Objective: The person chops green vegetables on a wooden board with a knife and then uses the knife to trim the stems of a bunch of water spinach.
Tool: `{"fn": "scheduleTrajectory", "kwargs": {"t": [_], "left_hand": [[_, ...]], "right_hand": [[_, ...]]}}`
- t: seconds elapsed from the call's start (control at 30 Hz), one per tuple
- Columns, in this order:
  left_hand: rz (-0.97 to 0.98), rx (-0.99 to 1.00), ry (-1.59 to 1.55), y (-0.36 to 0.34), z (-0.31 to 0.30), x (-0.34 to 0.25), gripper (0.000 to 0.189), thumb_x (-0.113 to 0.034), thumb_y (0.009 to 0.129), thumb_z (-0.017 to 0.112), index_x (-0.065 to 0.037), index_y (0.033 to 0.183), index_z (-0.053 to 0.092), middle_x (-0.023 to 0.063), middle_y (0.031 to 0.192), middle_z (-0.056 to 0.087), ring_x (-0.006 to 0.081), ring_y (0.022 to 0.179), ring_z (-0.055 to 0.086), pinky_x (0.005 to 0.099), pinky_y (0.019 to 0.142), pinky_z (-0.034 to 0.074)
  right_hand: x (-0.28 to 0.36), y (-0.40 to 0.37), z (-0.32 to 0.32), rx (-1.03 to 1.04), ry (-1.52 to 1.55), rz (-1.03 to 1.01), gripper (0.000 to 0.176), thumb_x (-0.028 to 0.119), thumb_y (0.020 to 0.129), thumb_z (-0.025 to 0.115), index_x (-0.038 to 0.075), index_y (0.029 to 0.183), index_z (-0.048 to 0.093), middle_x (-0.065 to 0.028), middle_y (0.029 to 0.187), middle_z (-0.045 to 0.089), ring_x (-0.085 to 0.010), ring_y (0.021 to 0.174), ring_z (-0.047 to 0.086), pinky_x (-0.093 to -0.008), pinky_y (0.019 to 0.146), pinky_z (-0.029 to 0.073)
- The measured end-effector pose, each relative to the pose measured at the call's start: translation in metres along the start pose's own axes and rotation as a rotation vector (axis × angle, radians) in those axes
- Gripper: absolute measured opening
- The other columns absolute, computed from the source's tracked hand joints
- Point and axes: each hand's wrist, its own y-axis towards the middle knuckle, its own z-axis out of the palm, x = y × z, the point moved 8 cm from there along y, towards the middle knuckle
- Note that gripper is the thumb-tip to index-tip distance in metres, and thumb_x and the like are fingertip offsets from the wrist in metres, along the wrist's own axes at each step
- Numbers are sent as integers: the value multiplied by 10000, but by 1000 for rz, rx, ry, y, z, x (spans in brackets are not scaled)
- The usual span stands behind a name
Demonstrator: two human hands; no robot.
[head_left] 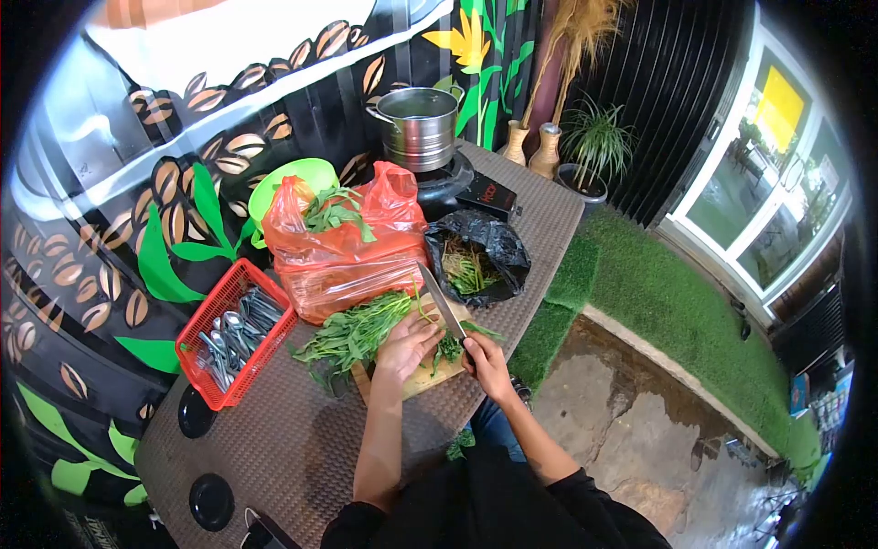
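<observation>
Leafy greens [352, 331] lie in a bunch across a wooden cutting board [422, 377]. My left hand [412, 343] rests on the stems at the right end of the bunch, its fingers bent round them. In my right hand [485, 361] is the handle of a knife [443, 302], with the blade pointing up and away, tilted to the left, just beside my left fingers. Some cut leaves lie under and beside the blade. Beyond the board, a black plastic bag [477, 256] stands open with stems inside.
A red plastic bag [343, 252] and a green bowl [311, 171] stand behind the greens. A red basket [236, 334] of cutlery is at the left. A steel pot [419, 128] sits on a stove [457, 188] at the back. Two black lids or dishes [211, 501] lie front left.
</observation>
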Motion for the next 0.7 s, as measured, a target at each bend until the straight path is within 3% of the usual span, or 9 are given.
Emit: {"fn": "scheduleTrajectory", "kwargs": {"t": [0.17, 0.5, 0.57, 0.7], "left_hand": [[-20, 91, 91, -7, 22, -3, 389, 82, 836, 546, 4, 1206, 456, 84, 1044, 527, 201, 1007, 550, 372, 970, 465], [-39, 131, 277, -16, 26, -6, 399, 54, 840, 543, -6, 1229, 478, 38, 967, 550, 134, 902, 567, 288, 851, 485], [-26, 152, 296, -15, 28, -7, 389, 46, 844, 539, -5, 1225, 483, 35, 953, 558, 127, 889, 565, 277, 830, 482], [-11, 146, 216, -18, 35, -11, 288, -38, 893, 528, 14, 1175, 518, 53, 950, 572, 137, 877, 570, 275, 829, 481]], "right_hand": [[2, 3, -14, -37, 216, 44, 348, 257, 963, 391, 36, 1208, 500, 7, 527, 412, -60, 415, 338, -212, 387, 264], [7, 3, -13, -19, 508, 185, 288, 302, 973, 334, 54, 1060, 452, -9, 493, 364, -88, 363, 313, -224, 356, 272], [3, 3, -12, 13, 503, 196, 387, 291, 972, 345, 50, 1258, 447, 6, 506, 375, -76, 367, 310, -218, 356, 266], [7, 1, -19, 16, 393, 134, 384, 287, 972, 359, 45, 1252, 464, 12, 516, 379, -70, 386, 318, -215, 369, 268]]}}
